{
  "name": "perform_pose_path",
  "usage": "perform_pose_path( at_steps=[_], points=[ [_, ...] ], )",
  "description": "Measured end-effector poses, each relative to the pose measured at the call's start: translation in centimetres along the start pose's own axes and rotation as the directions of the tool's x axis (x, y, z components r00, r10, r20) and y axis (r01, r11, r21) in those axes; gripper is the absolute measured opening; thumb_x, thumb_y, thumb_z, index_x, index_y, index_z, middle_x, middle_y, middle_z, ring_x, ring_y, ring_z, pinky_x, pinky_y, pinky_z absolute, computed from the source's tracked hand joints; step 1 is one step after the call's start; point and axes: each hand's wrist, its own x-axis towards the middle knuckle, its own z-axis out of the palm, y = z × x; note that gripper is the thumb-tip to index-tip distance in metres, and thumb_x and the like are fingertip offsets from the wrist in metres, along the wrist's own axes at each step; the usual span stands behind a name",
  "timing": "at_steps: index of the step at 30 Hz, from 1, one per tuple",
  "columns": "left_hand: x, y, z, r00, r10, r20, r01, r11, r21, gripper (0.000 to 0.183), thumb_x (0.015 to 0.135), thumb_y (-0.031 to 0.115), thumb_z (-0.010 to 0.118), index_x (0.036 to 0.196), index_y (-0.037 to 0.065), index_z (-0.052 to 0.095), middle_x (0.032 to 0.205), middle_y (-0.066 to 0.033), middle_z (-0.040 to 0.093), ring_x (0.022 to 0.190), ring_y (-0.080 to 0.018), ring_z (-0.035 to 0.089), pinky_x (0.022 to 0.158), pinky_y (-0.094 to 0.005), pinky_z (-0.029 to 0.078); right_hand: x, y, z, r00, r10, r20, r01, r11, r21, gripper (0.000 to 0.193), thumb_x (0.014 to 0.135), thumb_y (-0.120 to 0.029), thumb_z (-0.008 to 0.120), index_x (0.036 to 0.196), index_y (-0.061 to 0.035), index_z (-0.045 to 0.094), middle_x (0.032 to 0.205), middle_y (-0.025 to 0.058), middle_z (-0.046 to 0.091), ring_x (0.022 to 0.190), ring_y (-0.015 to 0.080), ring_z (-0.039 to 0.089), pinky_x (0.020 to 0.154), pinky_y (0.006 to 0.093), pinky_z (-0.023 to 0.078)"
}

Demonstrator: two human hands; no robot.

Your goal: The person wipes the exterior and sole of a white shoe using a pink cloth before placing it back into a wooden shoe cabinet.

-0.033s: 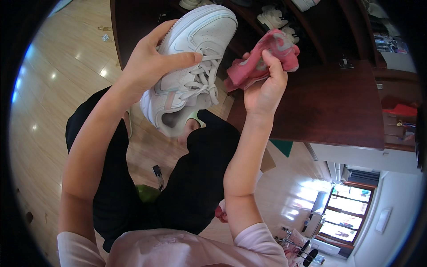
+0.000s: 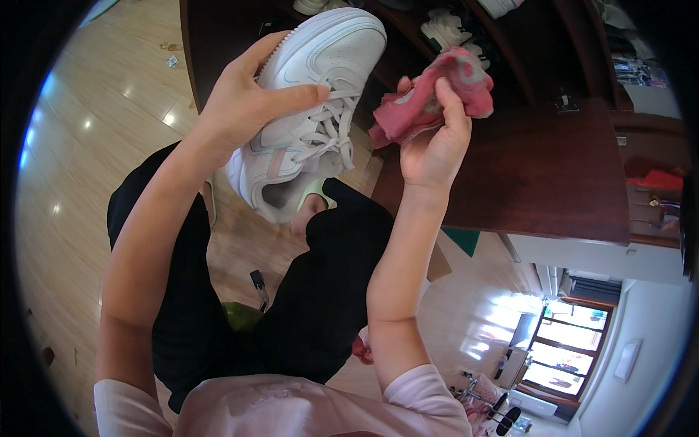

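My left hand (image 2: 244,105) grips a white lace-up sneaker (image 2: 338,54) around its sole and side, with the thumb pressed on the upper by the laces. The sneaker is held toe up, its opening low and facing me. To the right of it, my right hand (image 2: 437,146) pinches a bunched pink cloth (image 2: 415,109) with pale grey patterning between thumb and fingers. A small gap separates the cloth from the shoe. Part of my right fingers is hidden behind the cloth.
A dark wooden shoe cabinet (image 2: 510,175) stands ahead and to the right, its door swung out. White shoes (image 2: 445,29) sit on its shelves. My legs in black trousers (image 2: 313,291) are below the sneaker. A bright window (image 2: 568,349) is at the lower right.
The cloth and my right fingers have shifted very slightly to the right. The sneaker has moved a touch to the left, still in my left hand.
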Motion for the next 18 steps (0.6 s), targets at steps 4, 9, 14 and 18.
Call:
perform_pose_path(
  at_steps=[4, 9, 14, 18],
  points=[
    [0.3, -0.7, -0.4, 0.999, 0.037, -0.031, -0.035, 0.996, 0.077, 0.080, 0.077, 0.031, 0.087, 0.142, 0.003, 0.051, 0.112, -0.0122, 0.068, 0.101, -0.0185, 0.068, 0.090, -0.0303, 0.053, 0.1, 0.1, -0.1, 0.995, 0.029, 0.093, -0.038, 0.995, 0.097, 0.047, 0.104, -0.046, 0.053, 0.138, -0.0134, 0.050, 0.113, 0.0091, 0.064, 0.097, 0.0243, 0.065, 0.088, 0.0544, 0.059],
    [0.4, -0.2, 0.0, 0.998, -0.065, 0.009, 0.064, 0.998, 0.013, 0.070, 0.083, 0.031, 0.082, 0.137, -0.001, 0.052, 0.103, -0.0112, 0.070, 0.090, -0.0156, 0.069, 0.082, -0.0273, 0.054, 1.4, 0.7, -2.5, 0.973, 0.185, 0.141, -0.190, 0.982, 0.022, 0.062, 0.102, -0.064, 0.045, 0.148, -0.0225, 0.042, 0.114, 0.0105, 0.064, 0.097, 0.0238, 0.066, 0.080, 0.0487, 0.058],
    [0.3, -0.1, 0.1, 0.989, -0.145, 0.032, 0.147, 0.985, -0.094, 0.074, 0.081, 0.037, 0.082, 0.135, -0.005, 0.053, 0.110, -0.0164, 0.068, 0.095, -0.0192, 0.069, 0.084, -0.0301, 0.055, -0.3, 0.8, -0.1, 0.991, 0.117, 0.064, -0.109, 0.988, -0.108, 0.040, 0.092, -0.022, 0.070, 0.126, -0.0032, 0.060, 0.111, 0.0076, 0.066, 0.096, 0.0187, 0.066, 0.087, 0.0332, 0.053],
    [0.2, -0.6, 0.4, 0.981, -0.172, 0.094, 0.185, 0.969, -0.160, 0.077, 0.083, 0.037, 0.081, 0.138, -0.007, 0.049, 0.117, -0.0191, 0.066, 0.103, -0.0207, 0.067, 0.088, -0.0310, 0.053, -1.0, 2.8, 2.4, 0.985, -0.139, 0.107, 0.162, 0.954, -0.254, 0.033, 0.085, -0.010, 0.084, 0.110, -0.0012, 0.065, 0.102, 0.0016, 0.069, 0.088, 0.0088, 0.062, 0.082, 0.0250, 0.050]
  ],
)
